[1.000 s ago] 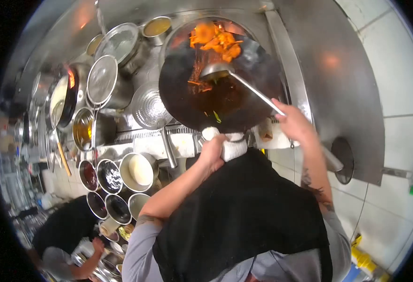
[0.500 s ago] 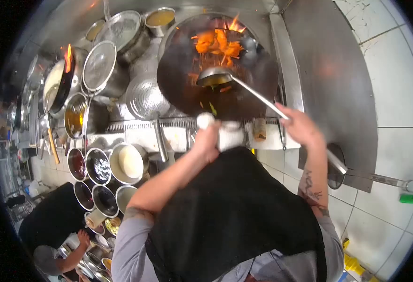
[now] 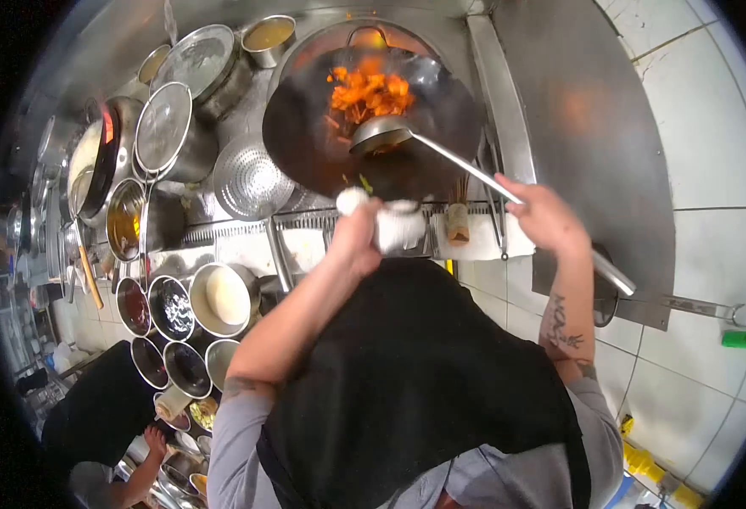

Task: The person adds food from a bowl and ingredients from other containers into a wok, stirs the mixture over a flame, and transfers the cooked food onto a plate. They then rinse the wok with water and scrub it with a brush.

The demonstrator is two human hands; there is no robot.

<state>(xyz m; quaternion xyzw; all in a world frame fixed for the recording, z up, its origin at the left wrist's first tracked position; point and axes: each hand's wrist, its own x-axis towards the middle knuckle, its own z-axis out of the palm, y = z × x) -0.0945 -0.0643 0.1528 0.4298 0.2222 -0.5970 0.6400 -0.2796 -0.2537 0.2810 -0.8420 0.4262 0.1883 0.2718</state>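
Note:
In the head view, a dark wok (image 3: 305, 140) sits over the burner, with orange food pieces (image 3: 371, 95) gathered on its far side. My left hand (image 3: 358, 239) is closed around a bunched white cloth (image 3: 400, 227) at the wok's near edge. Whatever part of the wok lies under the cloth is hidden. My right hand (image 3: 547, 222) grips the long metal handle of a ladle (image 3: 381, 134), its index finger stretched along it. The ladle's bowl is inside the wok, just on the near side of the food. A few green bits lie near the wok's closest rim.
Left of the wok lie a perforated strainer (image 3: 252, 176) and a mesh strainer (image 3: 163, 127) over a pot. Several sauce pots (image 3: 220, 299) stand lower left. Another person's hand (image 3: 154, 441) is beyond them. A small brush-like bundle (image 3: 458, 222) stands at the stove's front edge.
Flames at the wok's far right have died down, leaving a faint orange glow. The orange pieces are spread lower and wider. The whole view has shifted slightly; both hands keep their holds.

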